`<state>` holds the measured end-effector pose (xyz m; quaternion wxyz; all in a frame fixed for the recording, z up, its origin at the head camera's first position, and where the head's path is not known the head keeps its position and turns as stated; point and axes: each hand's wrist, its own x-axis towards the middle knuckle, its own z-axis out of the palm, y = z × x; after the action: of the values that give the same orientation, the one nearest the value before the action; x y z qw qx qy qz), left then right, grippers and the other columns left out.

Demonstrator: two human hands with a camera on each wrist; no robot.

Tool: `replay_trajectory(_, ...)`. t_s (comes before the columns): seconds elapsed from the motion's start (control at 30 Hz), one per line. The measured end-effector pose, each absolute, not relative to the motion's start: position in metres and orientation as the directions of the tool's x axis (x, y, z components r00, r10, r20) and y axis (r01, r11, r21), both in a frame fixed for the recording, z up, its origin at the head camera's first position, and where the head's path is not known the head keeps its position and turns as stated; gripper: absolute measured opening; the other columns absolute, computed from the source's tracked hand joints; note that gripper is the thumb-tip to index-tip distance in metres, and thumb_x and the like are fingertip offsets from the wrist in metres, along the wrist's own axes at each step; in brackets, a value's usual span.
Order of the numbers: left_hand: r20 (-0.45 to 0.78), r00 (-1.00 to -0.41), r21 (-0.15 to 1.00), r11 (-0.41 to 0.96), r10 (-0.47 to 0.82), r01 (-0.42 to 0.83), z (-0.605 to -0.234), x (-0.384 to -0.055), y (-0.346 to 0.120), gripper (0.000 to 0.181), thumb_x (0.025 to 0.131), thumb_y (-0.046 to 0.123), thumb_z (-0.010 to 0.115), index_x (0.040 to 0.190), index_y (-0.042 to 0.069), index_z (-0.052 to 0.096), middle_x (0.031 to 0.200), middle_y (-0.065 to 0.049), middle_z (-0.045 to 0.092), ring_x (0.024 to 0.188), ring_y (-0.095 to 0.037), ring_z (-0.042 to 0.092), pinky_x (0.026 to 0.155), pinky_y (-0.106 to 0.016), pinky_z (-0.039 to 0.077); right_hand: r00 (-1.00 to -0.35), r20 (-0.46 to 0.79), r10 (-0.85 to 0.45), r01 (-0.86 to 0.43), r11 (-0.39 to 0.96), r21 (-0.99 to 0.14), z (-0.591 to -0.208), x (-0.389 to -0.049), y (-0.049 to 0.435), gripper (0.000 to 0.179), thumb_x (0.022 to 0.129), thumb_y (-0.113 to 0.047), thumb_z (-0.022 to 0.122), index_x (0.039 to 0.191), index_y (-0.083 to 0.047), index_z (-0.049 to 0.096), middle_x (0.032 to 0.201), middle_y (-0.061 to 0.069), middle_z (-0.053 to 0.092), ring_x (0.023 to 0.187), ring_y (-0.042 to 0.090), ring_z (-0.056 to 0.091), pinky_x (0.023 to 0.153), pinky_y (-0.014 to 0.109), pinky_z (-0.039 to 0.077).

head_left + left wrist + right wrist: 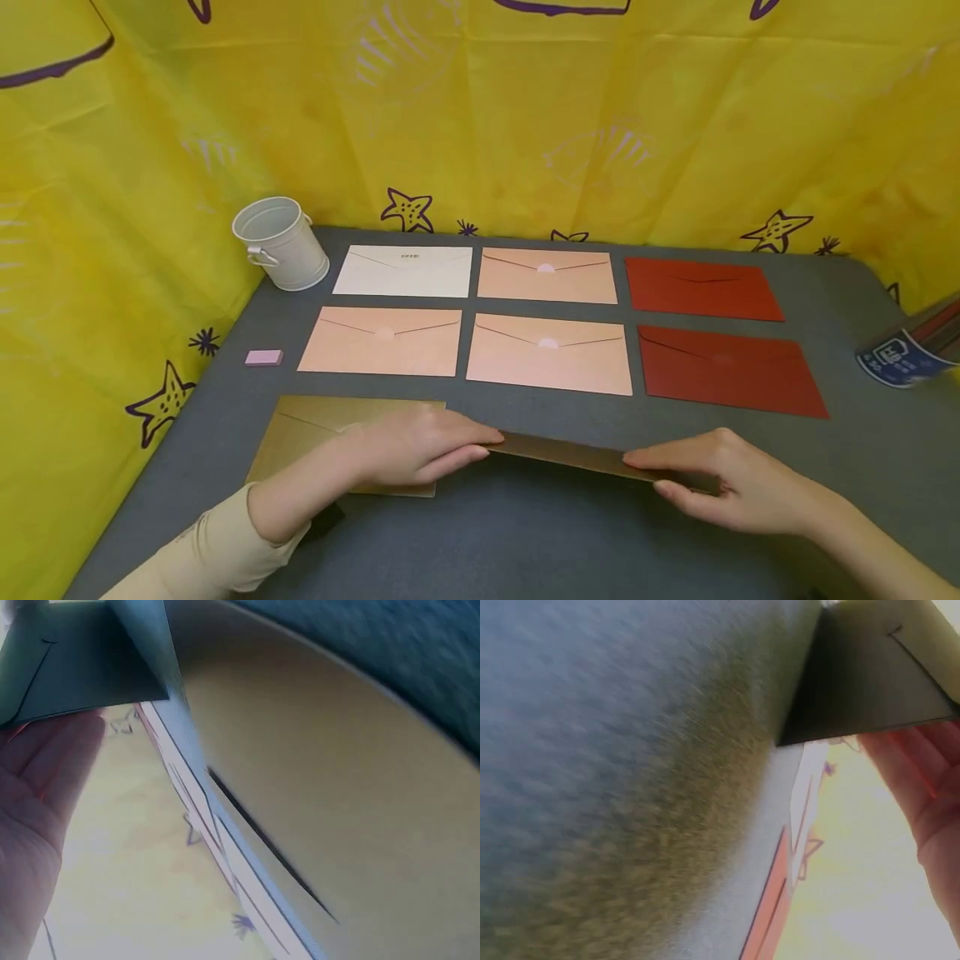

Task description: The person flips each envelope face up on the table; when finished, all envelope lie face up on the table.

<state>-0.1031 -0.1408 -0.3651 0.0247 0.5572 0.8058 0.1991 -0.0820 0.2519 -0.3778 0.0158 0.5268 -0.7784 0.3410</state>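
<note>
Both hands hold a dark gold envelope (562,452) by its two ends, tilted so the head view sees it nearly edge-on. My left hand (408,446) pinches its left end, and my right hand (738,483) pinches the right end. In the left wrist view the flap side of the held envelope (86,667) shows in shadow above the fingers. The right wrist view also catches the held envelope (862,682), its lower edge near the table. Another gold envelope (300,442) lies flat below the left forearm, partly covered by it.
Behind lie two rows of envelopes: a white envelope (405,279), several peach envelopes (547,367) and two red envelopes (727,375). A white bucket (288,258) and a pink eraser (264,358) stand at left. A blue-labelled can (900,362) is at right. Yellow cloth (480,125) hangs behind.
</note>
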Motion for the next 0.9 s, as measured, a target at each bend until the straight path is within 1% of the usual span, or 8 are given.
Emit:
replay_trajectory(0.1, 0.28, -0.463, 0.475, 0.297, 0.841, 0.828, -0.367, -0.11, -0.145, 0.027, 0.104, 0.019, 0.048, 0.118, 0.008, 0.068, 0.109, 0.001, 0.071, 0.097, -0.004, 0.066, 0.085, -0.022, 0.051, -0.483, 0.463, -0.743, -0.814, 0.187, -0.55, -0.379, -0.092, 0.251, 0.03, 0.084, 0.002, 0.072, 0.113, -0.007, 0.072, 0.103, 0.001, 0.073, 0.089, 0.008, 0.069, 0.076, 0.016, 0.052)
replay_trajectory(0.17, 0.336, -0.513, 0.533, 0.29, 0.79, 0.795, -0.369, -0.115, -0.146, 0.02, 0.101, 0.014, 0.054, 0.112, 0.007, 0.07, 0.099, 0.001, 0.072, 0.084, -0.002, 0.064, 0.077, -0.019, 0.052, -0.535, 0.49, -0.688, -0.793, 0.209, -0.573, -0.379, -0.098, 0.251, 0.023, 0.084, 0.002, 0.072, 0.105, -0.007, 0.074, 0.095, 0.0, 0.074, 0.081, 0.005, 0.068, 0.069, 0.014, 0.051)
replay_trajectory(0.27, 0.372, -0.599, 0.615, 0.295, 0.709, 0.731, -0.37, -0.121, -0.145, 0.011, 0.095, 0.009, 0.062, 0.103, 0.009, 0.071, 0.083, 0.003, 0.069, 0.068, -0.003, 0.056, 0.062, -0.018, 0.049, -0.633, 0.481, -0.607, -0.737, 0.281, -0.615, -0.381, -0.104, 0.249, 0.021, 0.081, 0.006, 0.073, 0.096, -0.009, 0.076, 0.086, -0.002, 0.073, 0.069, 0.001, 0.063, 0.058, 0.013, 0.047)
replay_trajectory(0.37, 0.332, -0.701, 0.712, 0.32, 0.631, 0.625, -0.371, -0.125, -0.143, 0.007, 0.092, 0.01, 0.068, 0.097, 0.01, 0.073, 0.076, 0.006, 0.067, 0.061, -0.007, 0.058, 0.054, -0.021, 0.047, -0.716, 0.422, -0.557, -0.662, 0.348, -0.664, -0.381, -0.109, 0.244, 0.028, 0.077, 0.011, 0.074, 0.094, -0.011, 0.076, 0.079, -0.004, 0.07, 0.062, 0.002, 0.056, 0.053, 0.017, 0.042)
replay_trajectory(0.5, 0.194, -0.815, 0.805, 0.386, 0.546, 0.45, -0.373, -0.128, -0.143, 0.006, 0.09, 0.014, 0.071, 0.094, 0.012, 0.074, 0.073, 0.008, 0.069, 0.061, -0.012, 0.064, 0.053, -0.024, 0.049, -0.772, 0.321, -0.549, -0.579, 0.399, -0.711, -0.382, -0.115, 0.236, 0.024, 0.081, 0.005, 0.074, 0.095, -0.014, 0.075, 0.08, -0.006, 0.07, 0.064, 0.005, 0.059, 0.056, 0.016, 0.047)
replay_trajectory(0.57, 0.13, -0.847, 0.82, 0.424, 0.515, 0.384, -0.375, -0.129, -0.143, 0.005, 0.089, 0.016, 0.072, 0.092, 0.012, 0.074, 0.071, 0.008, 0.068, 0.06, -0.013, 0.064, 0.052, -0.025, 0.049, -0.784, 0.282, -0.553, -0.554, 0.417, -0.721, -0.384, -0.117, 0.233, 0.021, 0.082, 0.001, 0.075, 0.096, -0.016, 0.074, 0.082, -0.008, 0.071, 0.067, 0.006, 0.062, 0.06, 0.016, 0.05)
replay_trajectory(0.67, 0.07, -0.872, 0.821, 0.469, 0.484, 0.326, -0.377, -0.131, -0.144, 0.005, 0.088, 0.018, 0.073, 0.088, 0.013, 0.073, 0.07, 0.008, 0.067, 0.059, -0.013, 0.064, 0.053, -0.025, 0.05, -0.802, 0.225, -0.554, -0.52, 0.461, -0.719, -0.387, -0.12, 0.229, 0.017, 0.084, -0.007, 0.076, 0.096, -0.02, 0.073, 0.084, -0.012, 0.07, 0.071, 0.005, 0.064, 0.066, 0.018, 0.052)
replay_trajectory(0.9, 0.046, -0.891, 0.754, 0.569, 0.452, 0.328, -0.383, -0.132, -0.145, 0.012, 0.086, 0.024, 0.076, 0.082, 0.014, 0.072, 0.069, 0.009, 0.063, 0.058, -0.007, 0.056, 0.054, -0.023, 0.048, -0.822, 0.129, -0.555, -0.486, 0.566, -0.666, -0.395, -0.123, 0.223, 0.016, 0.085, -0.024, 0.077, 0.1, -0.024, 0.071, 0.089, -0.018, 0.065, 0.078, 0.004, 0.059, 0.068, 0.024, 0.051)
